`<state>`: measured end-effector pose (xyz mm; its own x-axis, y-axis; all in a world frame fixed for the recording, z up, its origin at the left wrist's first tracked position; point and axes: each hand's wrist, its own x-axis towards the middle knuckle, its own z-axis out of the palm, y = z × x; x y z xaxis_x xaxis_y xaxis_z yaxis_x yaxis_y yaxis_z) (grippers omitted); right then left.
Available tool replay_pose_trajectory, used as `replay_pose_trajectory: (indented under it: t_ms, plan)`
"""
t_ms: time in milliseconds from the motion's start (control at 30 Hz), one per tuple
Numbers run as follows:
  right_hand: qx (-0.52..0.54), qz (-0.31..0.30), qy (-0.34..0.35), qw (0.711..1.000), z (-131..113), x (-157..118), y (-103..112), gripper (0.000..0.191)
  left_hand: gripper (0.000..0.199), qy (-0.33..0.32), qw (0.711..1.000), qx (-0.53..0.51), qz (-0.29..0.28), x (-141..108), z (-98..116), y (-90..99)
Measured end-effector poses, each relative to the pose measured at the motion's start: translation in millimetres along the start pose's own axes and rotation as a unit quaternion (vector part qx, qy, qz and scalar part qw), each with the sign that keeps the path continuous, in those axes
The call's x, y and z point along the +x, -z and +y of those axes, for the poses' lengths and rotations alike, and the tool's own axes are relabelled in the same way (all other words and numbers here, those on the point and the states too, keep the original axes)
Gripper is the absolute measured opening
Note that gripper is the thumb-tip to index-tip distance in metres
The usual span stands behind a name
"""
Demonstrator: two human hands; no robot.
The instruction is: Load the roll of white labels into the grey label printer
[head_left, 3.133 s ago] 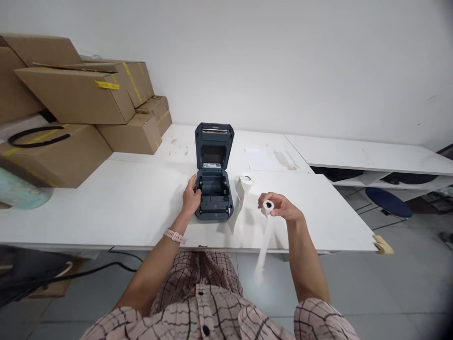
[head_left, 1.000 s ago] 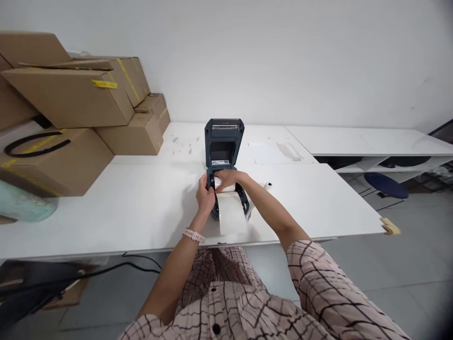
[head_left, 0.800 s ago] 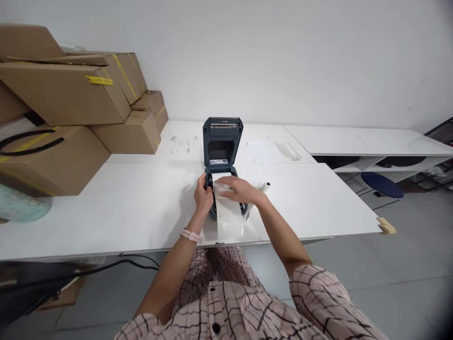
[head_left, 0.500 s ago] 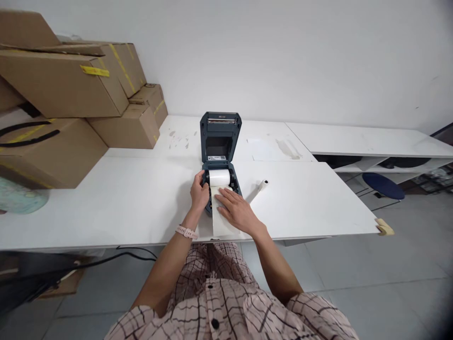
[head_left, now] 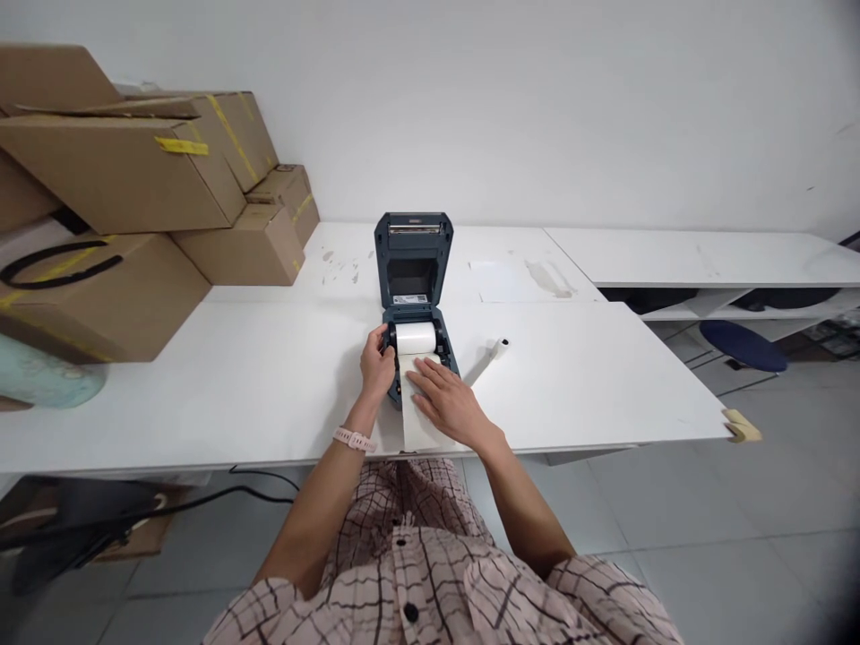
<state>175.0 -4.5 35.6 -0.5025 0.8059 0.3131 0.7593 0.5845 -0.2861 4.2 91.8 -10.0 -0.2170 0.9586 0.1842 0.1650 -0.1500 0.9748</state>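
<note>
A dark label printer (head_left: pixel 411 260) stands on the white table with its lid raised. Inside lies a white label roll (head_left: pixel 416 338), and its loose strip (head_left: pixel 417 430) runs forward over the printer's front towards the table edge. My left hand (head_left: pixel 377 363) grips the printer's left side beside the roll, thumb and fingers bent around the edge. Flat on the strip rests my right hand (head_left: pixel 447 399), its fingers stretched out just in front of the roll. To the right, a small white roll (head_left: pixel 501 348) with a dark core end lies on the table.
Cardboard boxes (head_left: pixel 148 170) with yellow tape are piled at the left, a pale green container (head_left: pixel 50 374) before them. The white table (head_left: pixel 571 376) has a yellowish pad (head_left: pixel 743 426) on its right corner. A blue stool (head_left: pixel 743 345) stands beyond; black cables (head_left: pixel 228 494) hang below left.
The camera view has shifted slightly. Both hands keep the same places on the printer and the strip.
</note>
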Motion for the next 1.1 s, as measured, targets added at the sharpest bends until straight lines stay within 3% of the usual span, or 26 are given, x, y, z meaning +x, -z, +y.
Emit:
replay_pose_trajectory:
  t_ms: [300,800,1100]
  plan:
    - [0.005,-0.002,-0.002,1.000,1.1,-0.5,0.1,0.044,0.053,0.007,1.000,-0.025,0.000,2.1,-4.9,-1.2]
    - [0.036,-0.001,0.001,0.999,3.3,-0.1,1.2,0.043,0.045,0.035,0.998,-0.048,0.010,-6.9,9.2,0.1]
    - [0.037,-0.009,0.004,0.999,4.2,-1.8,1.5,0.044,0.045,0.032,0.998,-0.059,0.009,-4.8,1.4,0.1]
